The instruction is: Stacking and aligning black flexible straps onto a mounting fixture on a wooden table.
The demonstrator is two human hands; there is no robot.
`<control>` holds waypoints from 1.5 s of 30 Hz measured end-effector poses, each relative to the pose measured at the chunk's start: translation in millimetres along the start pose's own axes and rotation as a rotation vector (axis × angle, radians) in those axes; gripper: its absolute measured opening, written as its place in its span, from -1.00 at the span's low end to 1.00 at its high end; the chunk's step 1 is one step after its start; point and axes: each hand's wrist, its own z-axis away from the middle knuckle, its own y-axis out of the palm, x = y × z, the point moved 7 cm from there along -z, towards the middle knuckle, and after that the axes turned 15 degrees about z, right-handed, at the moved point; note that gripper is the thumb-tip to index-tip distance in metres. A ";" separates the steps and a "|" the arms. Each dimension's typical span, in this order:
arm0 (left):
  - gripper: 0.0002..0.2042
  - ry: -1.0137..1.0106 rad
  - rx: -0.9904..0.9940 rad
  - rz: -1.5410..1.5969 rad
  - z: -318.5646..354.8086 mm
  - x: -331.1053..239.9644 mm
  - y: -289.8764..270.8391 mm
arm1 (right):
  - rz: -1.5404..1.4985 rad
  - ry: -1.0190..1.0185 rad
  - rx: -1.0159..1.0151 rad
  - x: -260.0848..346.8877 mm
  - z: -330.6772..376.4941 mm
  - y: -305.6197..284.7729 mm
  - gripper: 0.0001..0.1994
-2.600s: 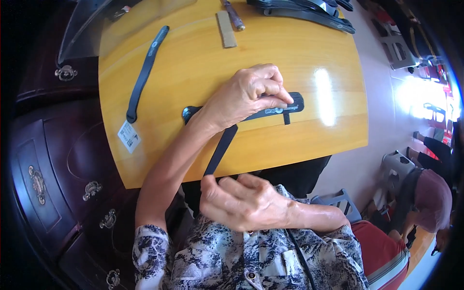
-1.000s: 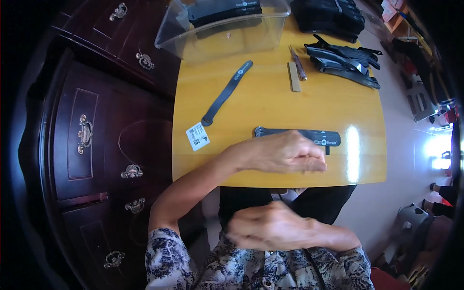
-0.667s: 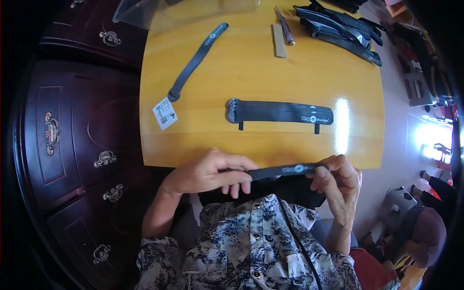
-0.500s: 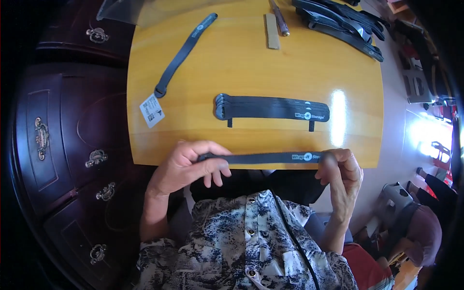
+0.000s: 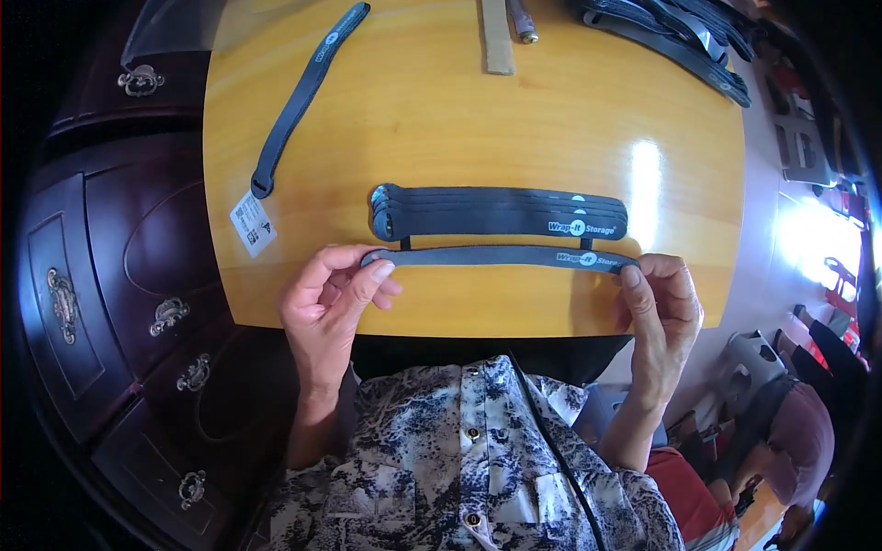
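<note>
Stretched level between my two hands is a dark grey storage strap [image 5: 487,256] with pale printing near its right end. My left hand [image 5: 335,298] pinches its left end between thumb and fingers. The right end is pinched in my right hand [image 5: 657,298]. Just beyond it lies a row of overlapping storage straps [image 5: 478,213], their rounded ends at the left. Two short dark strips [image 5: 586,244] stick out from under that row toward the held strap. Farther left, a single strap [image 5: 303,106] lies slanted, with a white tag [image 5: 253,224] at its near end.
Everything rests on a yellow wooden table [image 5: 441,138]. At its far side are a flat tan strip [image 5: 496,41], a pen-like tool [image 5: 523,23] and a pile of dark straps [image 5: 671,37]. Dark cabinets [image 5: 119,275] stand at the left. Another person [image 5: 795,432] is at the lower right.
Both hands have moved the held strap away from me, over the table and close to the row. My left hand now grips nearer the strap's tip. The whole view has shifted slightly.
</note>
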 end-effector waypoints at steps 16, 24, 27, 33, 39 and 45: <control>-0.84 -0.062 -0.052 0.008 -0.7 5.9 -1.2 | 0.010 0.006 0.044 0.9 -11.6 7.9 -0.89; -0.82 -0.046 -0.028 0.101 -5.4 8.9 -0.6 | 0.071 0.054 0.010 -1.1 -17.1 8.6 -0.87; -0.82 -0.004 -0.043 0.018 -4.2 5.9 -1.9 | 0.128 0.042 0.023 -3.0 -17.6 9.1 -0.85; -0.87 -0.016 -0.082 0.024 -5.5 4.3 -1.0 | 0.083 0.096 -0.004 -2.3 -18.2 8.9 -0.85; -0.88 -0.011 -0.111 0.026 -6.5 5.4 -2.4 | 0.122 0.045 0.016 -4.3 -18.5 9.6 -0.86; -0.89 -0.024 -0.111 0.058 -7.8 7.1 0.7 | 0.106 0.048 0.001 -3.9 -18.4 7.4 -0.84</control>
